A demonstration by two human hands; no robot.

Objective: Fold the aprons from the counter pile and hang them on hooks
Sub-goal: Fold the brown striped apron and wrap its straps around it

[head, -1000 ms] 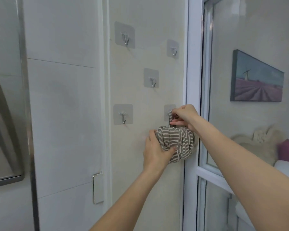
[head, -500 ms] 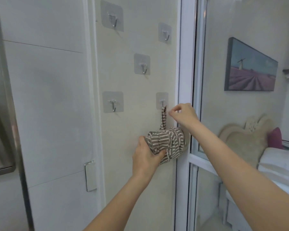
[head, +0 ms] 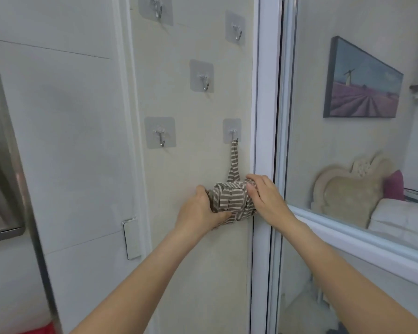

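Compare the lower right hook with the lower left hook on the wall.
The lower right hook carries the striped strap of the folded apron; the lower left hook is bare. The right one's clear backing pad looks narrower than the left one's. The right one sits next to the white door frame, the left one nearer the white panel edge. Both are small metal hooks on clear adhesive pads.

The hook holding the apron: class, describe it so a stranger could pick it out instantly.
Start at the white door frame and move just left onto the beige wall. Of the five stick-on hooks there, it is the lower right hook. It alone carries a strap, from which the striped apron hangs.
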